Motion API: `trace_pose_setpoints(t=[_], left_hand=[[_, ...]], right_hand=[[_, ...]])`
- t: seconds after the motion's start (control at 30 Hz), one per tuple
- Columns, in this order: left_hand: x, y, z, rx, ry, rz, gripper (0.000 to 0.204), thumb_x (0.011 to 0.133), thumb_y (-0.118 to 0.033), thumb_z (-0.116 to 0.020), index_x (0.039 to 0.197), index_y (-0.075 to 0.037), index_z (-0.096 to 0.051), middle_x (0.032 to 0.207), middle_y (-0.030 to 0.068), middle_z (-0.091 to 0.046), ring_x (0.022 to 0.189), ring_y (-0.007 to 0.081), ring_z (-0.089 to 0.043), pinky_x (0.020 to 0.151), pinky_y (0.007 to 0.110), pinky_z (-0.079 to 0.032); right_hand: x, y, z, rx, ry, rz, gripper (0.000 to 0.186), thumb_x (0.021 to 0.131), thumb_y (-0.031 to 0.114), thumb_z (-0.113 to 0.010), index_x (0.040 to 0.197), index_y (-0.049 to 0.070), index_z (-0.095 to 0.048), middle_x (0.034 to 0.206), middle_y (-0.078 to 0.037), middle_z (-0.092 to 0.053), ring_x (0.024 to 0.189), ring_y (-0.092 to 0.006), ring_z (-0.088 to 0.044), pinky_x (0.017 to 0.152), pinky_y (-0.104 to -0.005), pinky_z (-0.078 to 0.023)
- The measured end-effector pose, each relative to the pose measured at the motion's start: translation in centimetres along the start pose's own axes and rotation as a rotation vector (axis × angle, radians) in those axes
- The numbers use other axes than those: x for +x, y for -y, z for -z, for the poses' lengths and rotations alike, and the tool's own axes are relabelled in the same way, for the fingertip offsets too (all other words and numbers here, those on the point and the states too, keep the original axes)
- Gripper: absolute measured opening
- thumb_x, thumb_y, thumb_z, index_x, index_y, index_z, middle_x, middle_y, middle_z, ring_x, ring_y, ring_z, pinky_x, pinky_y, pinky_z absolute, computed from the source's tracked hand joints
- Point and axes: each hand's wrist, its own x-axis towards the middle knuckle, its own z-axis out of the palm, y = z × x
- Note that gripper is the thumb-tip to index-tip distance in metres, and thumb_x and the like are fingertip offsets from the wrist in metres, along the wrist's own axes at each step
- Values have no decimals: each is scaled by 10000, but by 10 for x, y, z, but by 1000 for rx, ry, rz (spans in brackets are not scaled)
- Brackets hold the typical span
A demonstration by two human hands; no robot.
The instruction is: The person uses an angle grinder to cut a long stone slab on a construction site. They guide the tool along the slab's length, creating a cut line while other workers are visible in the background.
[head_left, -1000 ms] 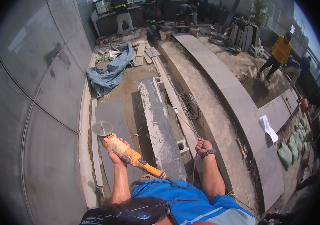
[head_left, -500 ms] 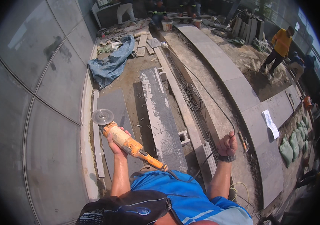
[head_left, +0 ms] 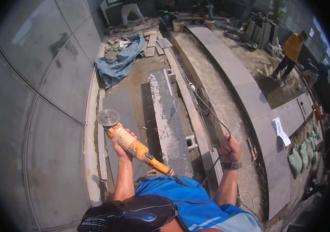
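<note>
My left hand (head_left: 121, 145) is wrapped round the body of an orange angle grinder (head_left: 135, 148), held up in front of my torso. Its round cutting disc (head_left: 108, 117) points up and to the left. From the grinder's tail a dark power cord (head_left: 210, 170) loops over to my right hand (head_left: 230, 149), which is closed on it. Beyond that fist the cord runs up and away to a white plug end (head_left: 192, 87) over the channel. A long dark stone slab (head_left: 169, 123) with pale smears lies ahead, below the grinder.
A grey panelled wall (head_left: 56, 135) rises on my left. Ahead lie a blue tarp (head_left: 121, 62), coiled cable (head_left: 203, 103) in a channel and a hollow block (head_left: 191, 143). Right are a paved strip (head_left: 242, 89), a paper sheet (head_left: 281, 131), green sacks (head_left: 295, 162) and a person in yellow (head_left: 291, 48).
My right hand has shifted slightly left and up with the cord. The white plug end has come much nearer along the channel. The grinder stays nearly where it was.
</note>
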Motion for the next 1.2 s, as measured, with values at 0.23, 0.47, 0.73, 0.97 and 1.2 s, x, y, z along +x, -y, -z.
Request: trace_pose_setpoints(t=[0.23, 0.47, 0.73, 0.97, 1.2], left_hand=[[-1, -10, 5, 35, -33, -71, 576, 896, -528, -654, 1190, -37, -598, 1061, 99, -677, 892, 275, -707, 789, 470, -620], [-2, -4, 1, 1, -113, -35, 586, 939, -558, -588, 1164, -18, -624, 1033, 102, -692, 854, 276, -706, 770, 452, -610], [-2, -3, 17, 6, -72, -7, 590, 909, -549, -643, 1196, -35, -604, 1062, 90, -687, 899, 274, -704, 793, 461, -610], [-1, -3, 8, 27, -95, -12, 590, 934, -562, -599, 1158, -17, -625, 1016, 105, -696, 873, 274, -715, 769, 453, -621], [1, -10, -4, 39, 22, -15, 591, 901, -534, -661, 1196, -25, -610, 1062, 101, -692, 899, 281, -704, 807, 470, -611]], right_hand=[[19, 16, -2, -40, -276, -95, 299, 1094, 317, -533, 1245, 71, -612, 643, 81, -370, 479, -54, -302, 460, -252, -254], [35, -22, 11, 79, -586, -389, 255, 1104, 260, -485, 1229, 60, -582, 632, 81, -340, 485, -67, -280, 469, -258, -262], [20, -48, 33, 157, -759, -428, 247, 1113, 259, -472, 1225, 61, -570, 634, 88, -337, 484, -61, -268, 458, -251, -249], [67, -13, 40, 257, -765, -323, 243, 1119, 263, -460, 1219, 73, -573, 628, 94, -322, 475, -53, -262, 429, -243, -241], [44, 83, -34, 271, -50, 368, 357, 1143, 258, -397, 1402, 45, -521, 666, 56, -356, 501, -63, -308, 461, -238, -286]])
